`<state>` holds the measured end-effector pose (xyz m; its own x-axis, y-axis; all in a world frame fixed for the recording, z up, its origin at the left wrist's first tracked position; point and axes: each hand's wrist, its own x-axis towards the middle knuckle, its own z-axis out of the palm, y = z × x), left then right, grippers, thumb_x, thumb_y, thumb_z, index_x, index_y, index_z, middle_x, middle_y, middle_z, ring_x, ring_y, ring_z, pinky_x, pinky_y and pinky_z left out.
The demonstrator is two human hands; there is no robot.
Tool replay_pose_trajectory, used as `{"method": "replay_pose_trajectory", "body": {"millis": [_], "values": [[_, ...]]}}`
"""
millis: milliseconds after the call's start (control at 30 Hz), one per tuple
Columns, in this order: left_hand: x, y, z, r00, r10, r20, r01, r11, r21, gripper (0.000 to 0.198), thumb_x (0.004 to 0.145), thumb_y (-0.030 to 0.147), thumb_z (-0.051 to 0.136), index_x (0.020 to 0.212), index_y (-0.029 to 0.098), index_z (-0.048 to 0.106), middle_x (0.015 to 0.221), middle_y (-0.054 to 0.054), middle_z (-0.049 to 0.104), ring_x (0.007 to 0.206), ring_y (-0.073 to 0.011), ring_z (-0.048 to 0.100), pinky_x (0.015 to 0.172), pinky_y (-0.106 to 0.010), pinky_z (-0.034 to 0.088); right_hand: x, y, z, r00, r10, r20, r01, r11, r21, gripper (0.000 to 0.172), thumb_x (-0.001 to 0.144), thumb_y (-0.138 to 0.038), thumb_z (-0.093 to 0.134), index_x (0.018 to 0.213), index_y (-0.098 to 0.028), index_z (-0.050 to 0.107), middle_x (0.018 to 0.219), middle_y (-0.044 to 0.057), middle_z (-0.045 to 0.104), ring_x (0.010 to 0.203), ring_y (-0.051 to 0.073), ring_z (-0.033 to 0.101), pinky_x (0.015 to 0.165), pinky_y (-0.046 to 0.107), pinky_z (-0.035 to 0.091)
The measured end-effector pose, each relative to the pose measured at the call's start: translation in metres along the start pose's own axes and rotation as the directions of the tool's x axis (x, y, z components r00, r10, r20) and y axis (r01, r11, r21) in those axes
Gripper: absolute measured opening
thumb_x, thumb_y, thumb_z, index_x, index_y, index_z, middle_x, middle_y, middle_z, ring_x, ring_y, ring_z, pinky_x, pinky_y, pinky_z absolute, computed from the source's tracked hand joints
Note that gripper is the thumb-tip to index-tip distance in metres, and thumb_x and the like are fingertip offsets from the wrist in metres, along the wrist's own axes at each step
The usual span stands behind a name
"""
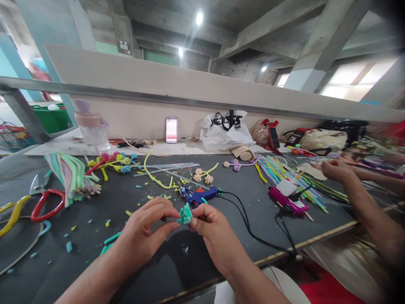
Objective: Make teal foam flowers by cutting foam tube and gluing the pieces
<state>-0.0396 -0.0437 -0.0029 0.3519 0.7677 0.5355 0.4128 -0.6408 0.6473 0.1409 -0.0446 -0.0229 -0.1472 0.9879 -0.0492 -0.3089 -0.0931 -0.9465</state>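
Over the dark table (158,261), my left hand (145,230) and my right hand (211,232) meet in the middle, both pinched on a small teal foam flower (185,214). Thumb and fingertips of each hand close on its sides. Just behind the flower lies a blue glue gun (201,195) with a black cord (243,219) running right and down to the table's near edge. Bits of teal and yellow foam (109,240) lie scattered by my left wrist.
A bundle of pastel foam strips (69,173) and red-handled scissors (47,202) lie left. Finished flowers on stems (117,162) sit further back. Another person's arm (357,190) reaches over coloured strips (284,171) and a pink glue gun (287,200). A white bag (226,128), a phone (171,130) and a bottle (93,131) stand at the back.
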Motion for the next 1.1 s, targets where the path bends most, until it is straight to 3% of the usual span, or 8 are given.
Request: {"method": "replay_pose_trajectory", "body": {"millis": [133,533,767,1100], "values": [[0.001,-0.001,0.002,1.0,0.023,0.014,-0.023,1.0,-0.015,0.007,0.081,0.015,0.057,0.079,0.019,0.062,0.08,-0.002,0.061,0.077,-0.0134,0.057,0.07,-0.023,0.045,-0.003,0.0,0.003,0.998,0.057,0.001,-0.057,0.997,0.048,0.021,0.059,-0.024,0.079,0.07,-0.015,0.062,0.064,-0.002,0.062,0.061,0.01,0.05,0.063,0.024,0.036],[0.003,0.001,0.009,0.983,-0.119,0.138,0.13,0.989,-0.072,0.019,0.084,0.017,0.05,0.068,0.018,0.061,0.069,0.001,0.059,0.066,-0.0111,0.055,0.063,-0.022,0.042,-0.005,-0.004,0.009,0.99,0.119,-0.072,-0.114,0.991,0.069,0.021,0.052,-0.021,0.076,0.065,-0.014,0.061,0.055,-0.003,0.059,0.055,0.009,0.048,0.06,0.024,0.034],[0.001,-0.007,0.011,0.995,-0.062,-0.08,0.066,0.996,0.053,0.003,0.078,0.02,0.061,0.079,0.019,0.064,0.078,-0.001,0.063,0.074,-0.0144,0.059,0.067,-0.024,0.047,-0.002,-0.006,0.008,0.976,-0.012,-0.219,-0.008,0.996,-0.092,0.014,0.059,-0.023,0.068,0.067,-0.015,0.059,0.058,-0.003,0.058,0.059,0.011,0.049,0.061,0.025,0.036],[-0.001,-0.003,0.018,0.99,0.096,-0.106,-0.077,0.982,0.174,0.004,0.078,0.016,0.062,0.074,0.018,0.062,0.074,-0.001,0.063,0.071,-0.0131,0.059,0.065,-0.023,0.048,-0.005,-0.005,0.018,0.962,0.014,-0.273,-0.095,0.953,-0.286,0.004,0.066,-0.018,0.062,0.067,-0.015,0.059,0.056,-0.004,0.056,0.052,0.01,0.046,0.05,0.021,0.032]]}}
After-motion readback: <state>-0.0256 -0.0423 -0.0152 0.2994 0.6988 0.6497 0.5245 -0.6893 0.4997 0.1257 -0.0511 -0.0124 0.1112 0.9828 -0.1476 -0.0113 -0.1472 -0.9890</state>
